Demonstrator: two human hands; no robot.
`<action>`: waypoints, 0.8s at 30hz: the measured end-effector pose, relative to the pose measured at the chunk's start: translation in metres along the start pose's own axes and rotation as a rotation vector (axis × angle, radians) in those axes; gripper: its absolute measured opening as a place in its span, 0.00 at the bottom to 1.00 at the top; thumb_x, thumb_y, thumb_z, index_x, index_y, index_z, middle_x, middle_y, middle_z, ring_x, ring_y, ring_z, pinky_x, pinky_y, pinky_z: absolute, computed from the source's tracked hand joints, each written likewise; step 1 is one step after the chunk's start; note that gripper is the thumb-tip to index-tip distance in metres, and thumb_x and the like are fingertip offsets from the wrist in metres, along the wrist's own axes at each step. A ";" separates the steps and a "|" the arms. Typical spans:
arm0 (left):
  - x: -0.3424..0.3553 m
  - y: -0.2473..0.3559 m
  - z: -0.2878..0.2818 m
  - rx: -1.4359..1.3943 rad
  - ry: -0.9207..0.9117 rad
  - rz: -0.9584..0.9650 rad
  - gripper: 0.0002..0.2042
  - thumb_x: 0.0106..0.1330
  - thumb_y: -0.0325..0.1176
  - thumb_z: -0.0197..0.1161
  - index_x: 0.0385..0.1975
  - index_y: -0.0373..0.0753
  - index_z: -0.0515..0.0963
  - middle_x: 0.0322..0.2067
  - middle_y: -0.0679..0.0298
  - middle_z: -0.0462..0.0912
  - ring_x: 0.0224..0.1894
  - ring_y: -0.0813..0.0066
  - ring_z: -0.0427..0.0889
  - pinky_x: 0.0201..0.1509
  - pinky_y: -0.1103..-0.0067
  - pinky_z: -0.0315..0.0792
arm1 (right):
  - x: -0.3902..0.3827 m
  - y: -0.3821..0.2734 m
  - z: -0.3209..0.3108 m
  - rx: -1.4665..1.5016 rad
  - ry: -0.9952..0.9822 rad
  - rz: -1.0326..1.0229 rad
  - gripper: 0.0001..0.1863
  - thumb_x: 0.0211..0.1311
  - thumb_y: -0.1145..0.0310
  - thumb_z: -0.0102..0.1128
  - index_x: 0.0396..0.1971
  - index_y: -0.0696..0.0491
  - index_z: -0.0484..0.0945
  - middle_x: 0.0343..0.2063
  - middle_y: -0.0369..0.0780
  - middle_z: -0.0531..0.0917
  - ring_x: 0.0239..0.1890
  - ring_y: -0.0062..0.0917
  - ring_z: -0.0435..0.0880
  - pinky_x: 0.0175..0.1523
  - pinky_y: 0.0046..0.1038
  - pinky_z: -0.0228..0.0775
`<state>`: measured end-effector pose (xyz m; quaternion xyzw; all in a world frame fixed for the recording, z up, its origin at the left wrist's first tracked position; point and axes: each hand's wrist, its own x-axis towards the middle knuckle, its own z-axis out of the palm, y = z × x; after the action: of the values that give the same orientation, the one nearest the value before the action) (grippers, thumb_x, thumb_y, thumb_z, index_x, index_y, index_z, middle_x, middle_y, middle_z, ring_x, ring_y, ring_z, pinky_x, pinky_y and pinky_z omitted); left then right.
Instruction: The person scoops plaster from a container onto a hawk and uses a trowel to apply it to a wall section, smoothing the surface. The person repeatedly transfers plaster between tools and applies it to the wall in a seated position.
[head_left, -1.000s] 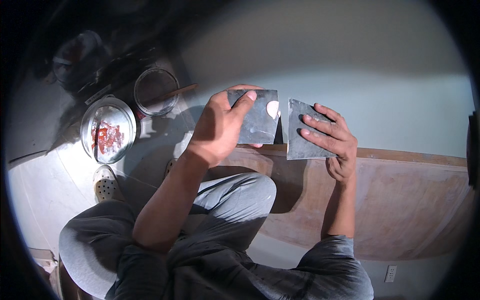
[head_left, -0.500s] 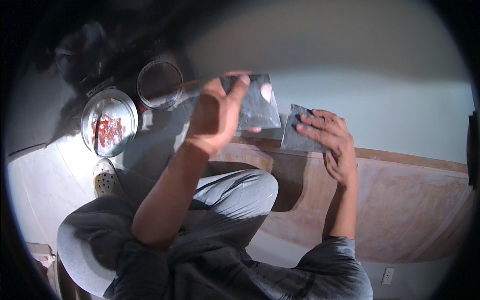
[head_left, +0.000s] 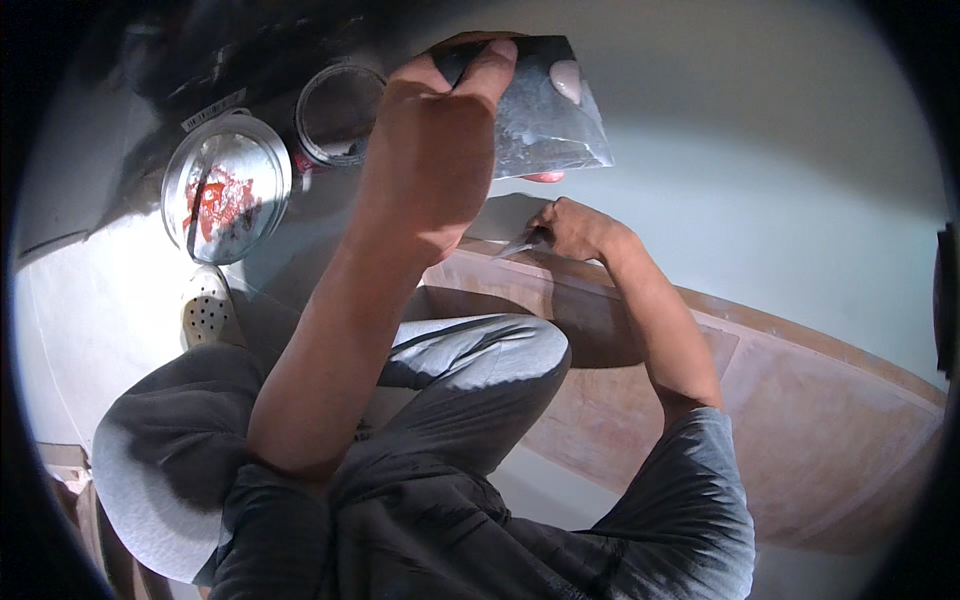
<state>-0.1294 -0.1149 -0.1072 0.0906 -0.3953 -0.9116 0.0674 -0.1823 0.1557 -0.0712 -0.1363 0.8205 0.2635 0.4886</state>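
Note:
My left hand (head_left: pixel 440 135) is raised and grips a thin grey rectangular plate (head_left: pixel 540 125) by its near side, thumb on top. A smooth pale pink dab of paste (head_left: pixel 566 80) sits near the plate's far right corner. Below it, my right hand (head_left: pixel 585 232) is closed round a second thin grey blade, a flat spreader (head_left: pixel 516 243), seen nearly edge-on. The spreader's edge is at the wooden edge strip (head_left: pixel 700 305) of a panel; whether it touches cannot be made out.
At the left, a round silver lid (head_left: pixel 262 155) holds red paste, with a dark strip across it. Beside it stands an open round can (head_left: pixel 338 112). A reddish-brown panel (head_left: pixel 810 420) meets a pale green surface (head_left: pixel 790 220). My perforated clog (head_left: pixel 207 310) is below the lid.
My left hand has lifted the plate up and away. My right hand has moved left and turned, so its spreader now shows edge-on at the wooden strip.

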 end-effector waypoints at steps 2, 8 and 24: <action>0.001 -0.005 -0.002 0.079 -0.010 0.037 0.15 0.75 0.37 0.58 0.54 0.37 0.79 0.50 0.56 0.83 0.48 0.57 0.87 0.41 0.60 0.88 | 0.001 0.000 0.000 -0.015 -0.045 0.024 0.28 0.55 0.76 0.59 0.59 0.48 0.82 0.52 0.46 0.86 0.53 0.43 0.84 0.62 0.36 0.76; -0.002 -0.009 0.002 0.028 -0.063 0.054 0.15 0.76 0.38 0.57 0.52 0.34 0.79 0.49 0.53 0.82 0.46 0.57 0.88 0.43 0.62 0.89 | 0.003 0.008 0.008 0.005 -0.029 -0.002 0.27 0.58 0.76 0.56 0.59 0.46 0.82 0.53 0.45 0.85 0.53 0.41 0.84 0.62 0.35 0.75; 0.002 -0.029 0.001 0.598 -0.032 0.485 0.21 0.58 0.23 0.67 0.53 0.29 0.79 0.32 0.47 0.85 0.35 0.55 0.86 0.40 0.71 0.82 | 0.010 0.014 0.022 -0.077 -0.101 -0.030 0.24 0.59 0.73 0.53 0.56 0.45 0.83 0.53 0.43 0.85 0.55 0.41 0.83 0.62 0.36 0.75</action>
<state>-0.1330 -0.0948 -0.1283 -0.0041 -0.6546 -0.7150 0.2455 -0.1778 0.1805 -0.0844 -0.1538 0.7818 0.2942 0.5278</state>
